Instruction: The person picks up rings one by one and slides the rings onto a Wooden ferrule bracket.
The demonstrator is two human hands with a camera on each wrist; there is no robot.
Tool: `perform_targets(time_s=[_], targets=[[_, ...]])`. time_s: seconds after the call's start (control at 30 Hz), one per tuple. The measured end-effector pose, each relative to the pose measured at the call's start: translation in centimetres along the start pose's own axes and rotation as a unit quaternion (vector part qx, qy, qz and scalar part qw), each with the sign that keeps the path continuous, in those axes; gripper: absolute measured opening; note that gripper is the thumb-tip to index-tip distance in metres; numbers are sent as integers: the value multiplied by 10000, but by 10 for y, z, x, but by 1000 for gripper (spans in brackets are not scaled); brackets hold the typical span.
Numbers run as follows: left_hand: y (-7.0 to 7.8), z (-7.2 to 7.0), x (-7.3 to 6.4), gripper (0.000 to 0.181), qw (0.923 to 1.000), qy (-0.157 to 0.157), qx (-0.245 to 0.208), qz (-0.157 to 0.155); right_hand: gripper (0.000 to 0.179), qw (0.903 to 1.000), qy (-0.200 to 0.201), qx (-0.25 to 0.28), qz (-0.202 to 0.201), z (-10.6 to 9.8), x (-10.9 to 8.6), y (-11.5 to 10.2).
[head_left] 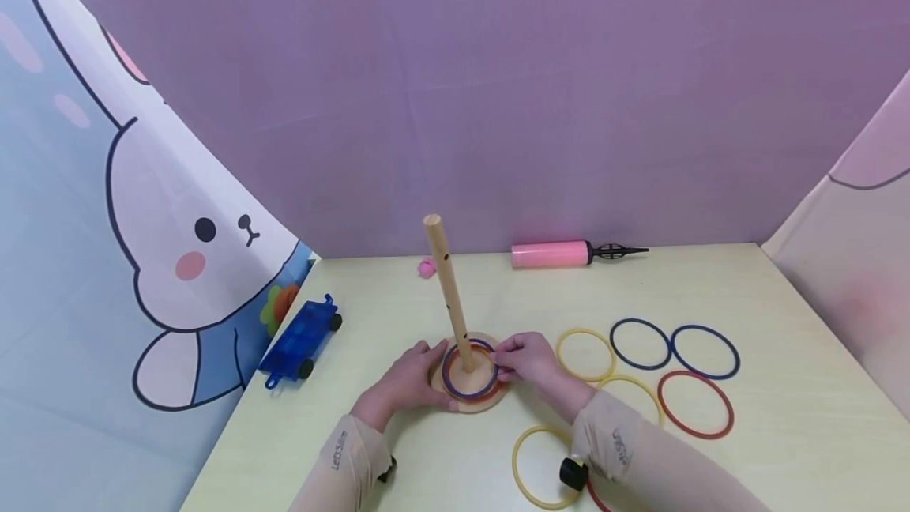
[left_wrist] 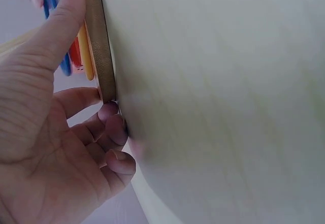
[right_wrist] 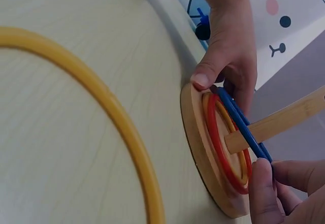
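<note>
A wooden post rises from a round wooden base on the table. My left hand grips the base's left side, its thumb on the upper face and fingers at the rim. Around the foot of the post lie a red ring and a yellow ring. Above them a blue ring encircles the post, tilted, with part of another blue ring showing beside it. My right hand pinches the blue ring's right edge between thumb and fingers.
Yellow rings, blue rings and red rings lie flat on the right, some under my right forearm. A pink hand pump and a small pink object sit at the back. A blue toy cart stands at the left edge.
</note>
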State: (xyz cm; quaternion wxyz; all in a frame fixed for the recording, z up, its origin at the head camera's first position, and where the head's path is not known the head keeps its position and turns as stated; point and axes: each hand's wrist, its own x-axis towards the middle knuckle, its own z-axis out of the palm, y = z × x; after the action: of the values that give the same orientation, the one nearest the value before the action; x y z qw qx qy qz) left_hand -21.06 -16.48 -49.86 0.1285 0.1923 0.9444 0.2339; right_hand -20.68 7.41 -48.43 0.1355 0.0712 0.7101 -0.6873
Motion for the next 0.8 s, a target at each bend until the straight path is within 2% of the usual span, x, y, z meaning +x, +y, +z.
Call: perform_targets(time_s=[0.27, 0.47, 0.63, 0.8], targets=[[1, -1, -1, 113, 10000, -18, 16, 0, 9, 9998, 92, -141, -81, -1, 2, 6], [2, -2, -1, 113, 10000, -57, -44, -67, 7, 9990, 143, -235, -360, -12, 1, 4], [3, -2, -1, 112, 10000, -45, -22, -67, 8, 9964, 304, -636, -463, -37, -1, -2], [4, -3, -2, 112, 10000, -34, -40, -57, 14, 9944, 460, -887, -359, -73, -5, -7]])
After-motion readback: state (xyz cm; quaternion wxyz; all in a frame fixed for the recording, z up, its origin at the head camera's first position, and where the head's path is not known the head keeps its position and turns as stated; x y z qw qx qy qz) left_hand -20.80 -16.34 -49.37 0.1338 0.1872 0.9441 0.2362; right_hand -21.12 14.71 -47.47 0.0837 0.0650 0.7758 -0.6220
